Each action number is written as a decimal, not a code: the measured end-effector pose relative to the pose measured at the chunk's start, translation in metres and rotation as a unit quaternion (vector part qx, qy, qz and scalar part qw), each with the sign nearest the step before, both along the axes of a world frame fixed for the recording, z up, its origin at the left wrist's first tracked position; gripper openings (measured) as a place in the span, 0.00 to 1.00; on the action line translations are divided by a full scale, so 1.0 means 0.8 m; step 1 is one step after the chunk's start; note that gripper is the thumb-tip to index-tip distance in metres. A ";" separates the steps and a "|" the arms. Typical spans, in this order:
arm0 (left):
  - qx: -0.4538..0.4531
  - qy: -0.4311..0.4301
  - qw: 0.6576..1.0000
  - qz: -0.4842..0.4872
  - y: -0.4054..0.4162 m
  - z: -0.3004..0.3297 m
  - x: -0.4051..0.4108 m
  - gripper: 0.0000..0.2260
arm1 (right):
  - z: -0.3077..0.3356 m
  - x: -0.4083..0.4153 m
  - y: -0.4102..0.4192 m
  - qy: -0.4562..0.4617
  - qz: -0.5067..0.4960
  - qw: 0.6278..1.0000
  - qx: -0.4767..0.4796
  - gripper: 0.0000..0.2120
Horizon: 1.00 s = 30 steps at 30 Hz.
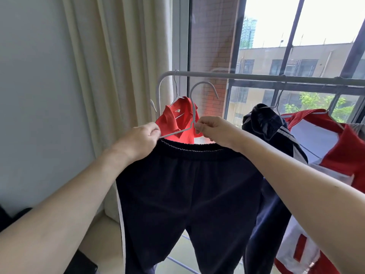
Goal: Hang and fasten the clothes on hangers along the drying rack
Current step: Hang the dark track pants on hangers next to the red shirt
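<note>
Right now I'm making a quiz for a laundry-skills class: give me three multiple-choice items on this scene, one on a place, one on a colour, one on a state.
1. Where does the red polo shirt hang?
A. at the left end of the rack rail
B. on the curtain
C. on the floor

2. What colour are the trousers held in front?
A. white
B. dark navy
C. green

3. What state is the held hanger's hook in?
A. over the rail
B. below the rail, not yet on it
C. snapped off

Answers:
1. A: its own hanger hooks by the rail's bend.
2. B: dark cloth with a white side stripe.
3. B: the left hand and right hand pinch the hanger at the waistband.
</note>
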<state>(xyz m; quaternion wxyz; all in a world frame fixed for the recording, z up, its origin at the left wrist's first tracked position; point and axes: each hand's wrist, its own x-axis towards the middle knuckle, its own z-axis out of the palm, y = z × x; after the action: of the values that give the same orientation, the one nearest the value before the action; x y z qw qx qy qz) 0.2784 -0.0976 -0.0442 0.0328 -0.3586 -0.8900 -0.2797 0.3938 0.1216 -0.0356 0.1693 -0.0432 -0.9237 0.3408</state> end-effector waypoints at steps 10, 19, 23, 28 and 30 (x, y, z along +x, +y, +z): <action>0.075 0.017 0.996 -0.051 0.019 -0.005 0.031 0.15 | 0.000 -0.005 0.017 0.015 -0.026 0.997 0.073 0.14; 0.072 -0.059 0.995 0.023 0.090 0.008 0.046 0.14 | 0.000 -0.019 0.057 -0.008 -0.115 0.986 0.121 0.13; 0.084 -0.091 0.992 0.036 0.130 0.019 0.047 0.12 | 0.008 -0.033 0.072 -0.015 -0.134 0.980 0.148 0.16; 0.093 -0.125 0.986 0.067 0.175 0.026 0.036 0.11 | 0.028 -0.050 0.106 -0.014 -0.149 0.971 0.187 0.15; 0.099 -0.137 0.982 0.079 0.193 0.030 0.028 0.10 | 0.036 -0.060 0.120 -0.010 -0.134 0.971 0.197 0.14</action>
<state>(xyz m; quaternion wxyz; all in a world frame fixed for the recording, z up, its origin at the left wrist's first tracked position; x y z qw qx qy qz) 0.3005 0.0568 -0.0205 -0.0324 -0.2402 -0.8796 -0.4094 0.3458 0.2180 -0.0066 0.2095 -0.1358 -0.9601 0.1260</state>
